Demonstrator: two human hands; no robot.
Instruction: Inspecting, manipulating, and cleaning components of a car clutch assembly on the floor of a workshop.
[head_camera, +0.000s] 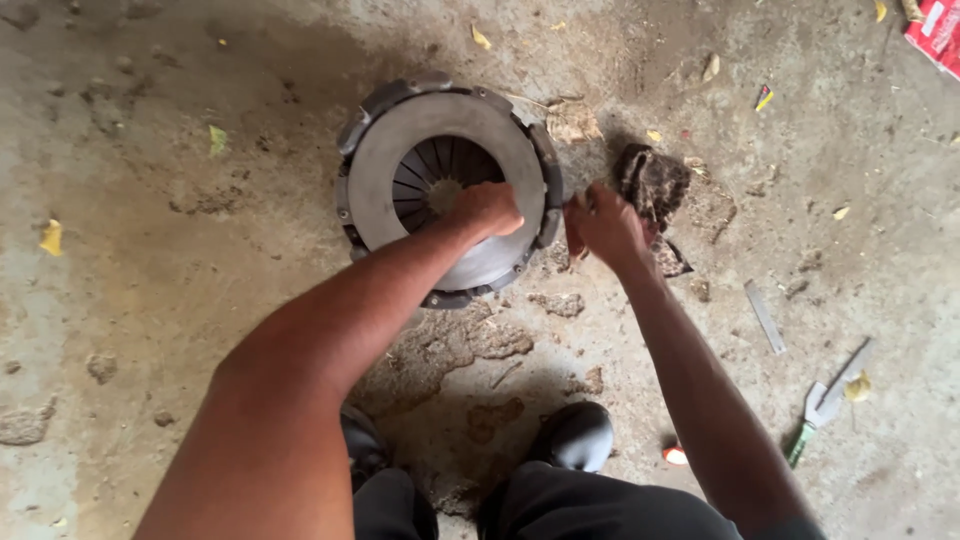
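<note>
A round metal clutch pressure plate (400, 160) lies flat on the dirty concrete floor, its grey friction ring up and spring fingers showing in the centre hole. My left hand (487, 208) rests closed on the ring's near right side, gripping its inner edge. My right hand (603, 224) is just beyond the plate's right rim, fingers pinched on a dark, dirty rag (655, 185) that lies on the floor beside it.
My black shoes (575, 435) stand close below the plate. A thin metal strip (765, 316) and a green-handled tool (822, 405) lie on the floor at right. A small orange object (676, 456) sits by my right arm. Leaves and dirt clumps are scattered about.
</note>
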